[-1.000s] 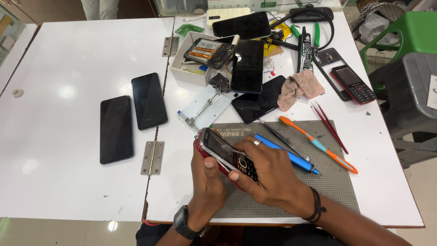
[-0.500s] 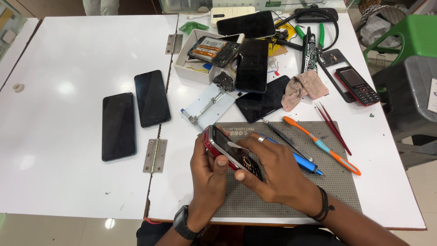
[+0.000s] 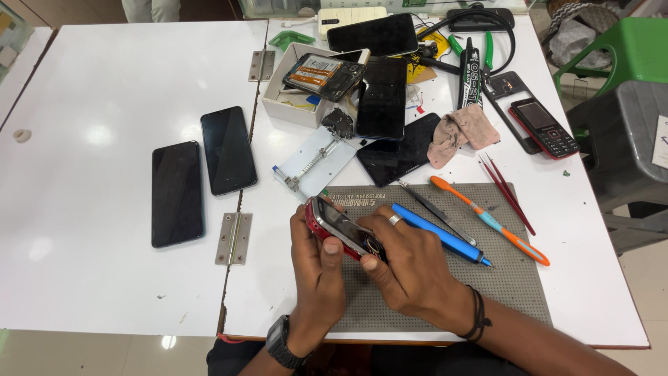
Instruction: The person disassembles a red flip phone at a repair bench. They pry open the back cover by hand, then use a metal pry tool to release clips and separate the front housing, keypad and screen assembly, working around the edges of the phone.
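Both hands closed on a red phone [image 3: 342, 230] tilted just above the grey mat [image 3: 515, 278] at the table's near edge: left hand [image 3: 316, 278] grips its lower side w/ thumb on the screen, right hand [image 3: 410, 268] clamps the near end, blue pen [image 3: 440, 233] & orange toothbrush [image 3: 487, 217] just beside

Bare table [image 3: 90, 76] left; blue pen [image 3: 438, 233], toothbrush [image 3: 487, 219] block right of hands

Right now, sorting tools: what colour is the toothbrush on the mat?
Orange toothbrush, head view.
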